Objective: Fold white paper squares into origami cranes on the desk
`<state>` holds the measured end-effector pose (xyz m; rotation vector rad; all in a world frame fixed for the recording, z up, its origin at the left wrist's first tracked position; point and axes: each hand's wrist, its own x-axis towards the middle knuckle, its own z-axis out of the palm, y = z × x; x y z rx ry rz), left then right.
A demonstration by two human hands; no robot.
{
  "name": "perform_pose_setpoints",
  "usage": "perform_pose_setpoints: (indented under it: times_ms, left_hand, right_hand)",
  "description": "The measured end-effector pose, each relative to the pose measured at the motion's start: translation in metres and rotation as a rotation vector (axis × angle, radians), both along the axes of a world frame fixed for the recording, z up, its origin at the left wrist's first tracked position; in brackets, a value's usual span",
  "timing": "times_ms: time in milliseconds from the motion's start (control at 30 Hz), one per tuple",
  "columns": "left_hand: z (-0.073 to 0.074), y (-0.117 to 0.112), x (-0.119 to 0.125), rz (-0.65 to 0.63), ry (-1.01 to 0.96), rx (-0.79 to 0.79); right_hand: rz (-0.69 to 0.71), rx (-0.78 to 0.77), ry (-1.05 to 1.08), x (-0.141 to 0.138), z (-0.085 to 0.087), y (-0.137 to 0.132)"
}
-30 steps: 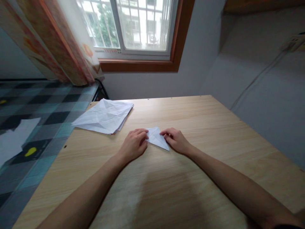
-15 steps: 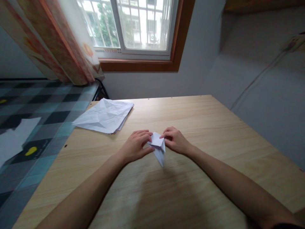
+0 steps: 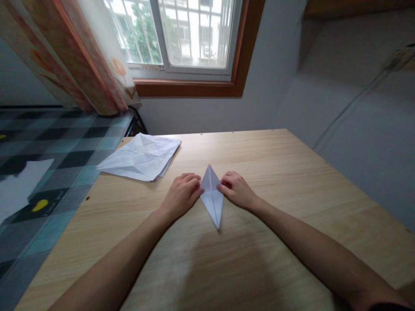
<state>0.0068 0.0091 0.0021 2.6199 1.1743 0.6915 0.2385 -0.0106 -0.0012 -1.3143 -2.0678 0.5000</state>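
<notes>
A small white folded paper (image 3: 212,198), shaped like a long kite with points towards and away from me, lies flat on the wooden table (image 3: 292,181). My left hand (image 3: 181,196) rests at its left corner, fingers curled and pinching the edge. At the paper's right corner sits my right hand (image 3: 238,191), its fingertips pressed together on that edge.
A stack of creased white sheets (image 3: 142,157) lies at the table's far left. Left of the table is a bed with a checked cover (image 3: 48,164) and a loose white sheet (image 3: 19,185). A window and curtain stand behind; a grey wall runs along the right.
The folded paper has turned from lying sideways to pointing towards and away from me, and it now lies opened into a kite shape. Both hands stayed at its sides.
</notes>
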Motion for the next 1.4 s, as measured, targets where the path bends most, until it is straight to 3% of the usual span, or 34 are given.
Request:
perform_pose_setpoints:
  times_ms: [133,400,600,767,900,1000,1067,1133,1200,1333,1400]
  left_hand:
    - [-0.002,0.0,0.001,0.13,0.027,0.005]
    - [-0.001,-0.002,0.001,0.142,0.048,0.023]
    - [0.0,-0.003,0.0,0.113,0.047,0.038]
    - [0.0,-0.003,-0.001,0.084,0.03,0.049]
    - [0.001,-0.003,-0.001,0.104,-0.052,0.027]
    - [0.001,-0.003,-0.002,0.118,-0.104,0.016]
    - [0.0,-0.003,-0.002,0.127,-0.11,0.014]
    - [-0.001,-0.003,-0.002,0.138,-0.113,0.02]
    - [-0.001,-0.003,-0.002,0.154,-0.12,0.035]
    - [0.001,-0.005,-0.001,0.131,-0.111,0.072]
    - [0.003,-0.006,-0.001,0.045,-0.07,0.074]
  right_hand:
    - [-0.174,0.006,-0.111,-0.008,-0.005,0.0]
    - [-0.172,-0.056,-0.187,-0.008,0.002,-0.006]
    - [-0.189,-0.205,-0.139,-0.014,0.008,-0.009]
    - [-0.194,-0.209,0.063,-0.014,-0.001,-0.007]
    - [-0.187,-0.226,0.45,-0.011,-0.008,0.002]
    - [-0.311,-0.069,0.754,-0.006,-0.002,0.009]
    - [-0.408,0.117,0.811,-0.002,0.004,0.009]
    - [-0.405,0.244,0.734,0.001,0.008,0.005]
    - [-0.29,0.295,0.565,0.003,0.007,0.0]
    - [0.038,0.233,0.144,0.002,-0.007,-0.003]
    - [0.112,0.197,-0.011,0.002,-0.011,-0.002]
